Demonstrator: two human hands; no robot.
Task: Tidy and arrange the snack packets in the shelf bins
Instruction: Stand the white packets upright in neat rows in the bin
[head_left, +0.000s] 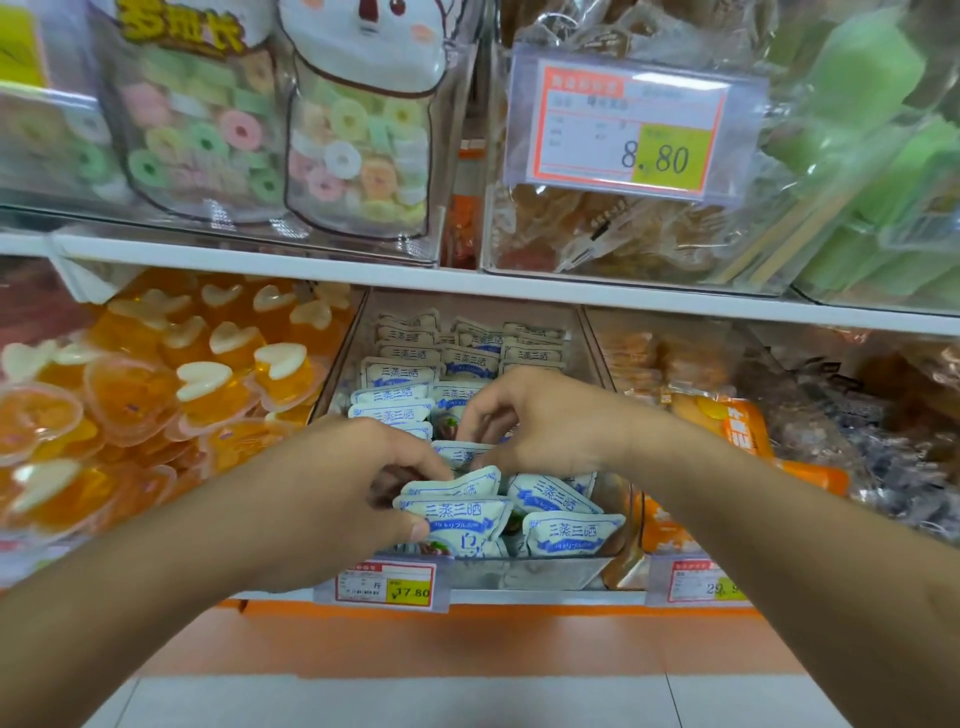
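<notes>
A clear shelf bin (550, 571) in the middle of the lower shelf holds several small white-and-blue snack packets (566, 530), stacked in rows toward the back and looser at the front. My left hand (353, 488) reaches into the front of the bin and pinches a white-and-blue packet (457, 514) between thumb and fingers. My right hand (540, 421) is just behind it over the middle of the bin, its fingers curled down onto the packets; what its fingertips hold is hidden.
Orange heart-shaped jelly cups (156, 395) fill the bin to the left. Orange and dark packets (743, 421) fill bins to the right. The upper shelf carries bags of ring candy (358, 135), a price tag (628, 130) and green items. Price labels (387, 584) hang on the lower shelf edge.
</notes>
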